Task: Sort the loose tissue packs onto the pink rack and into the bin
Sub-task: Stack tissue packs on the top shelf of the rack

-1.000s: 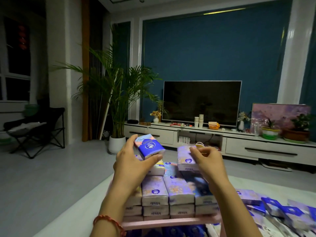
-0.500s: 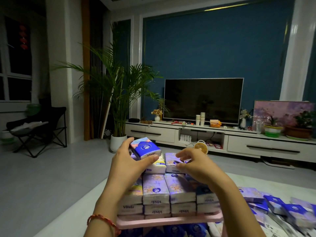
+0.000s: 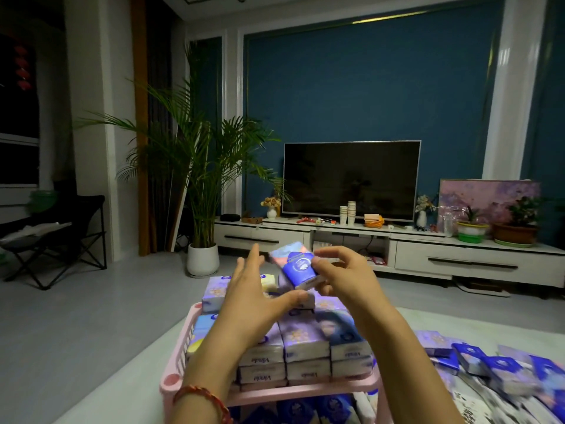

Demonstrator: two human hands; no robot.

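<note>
Low in the frame, your pink rack holds dark packs on its lower shelf and a tight layered stack on top, with loose packs at lower right. Above the stack, your right hand pinches a blue pack, and your left hand is spread beside it. You seem to be placing it, so next find a flat gap.

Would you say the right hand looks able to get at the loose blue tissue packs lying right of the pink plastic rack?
Probably yes, once freed: the right hand pinches a dark blue tissue pack above the pink plastic rack, but nothing stands between it and the loose packs.
</note>
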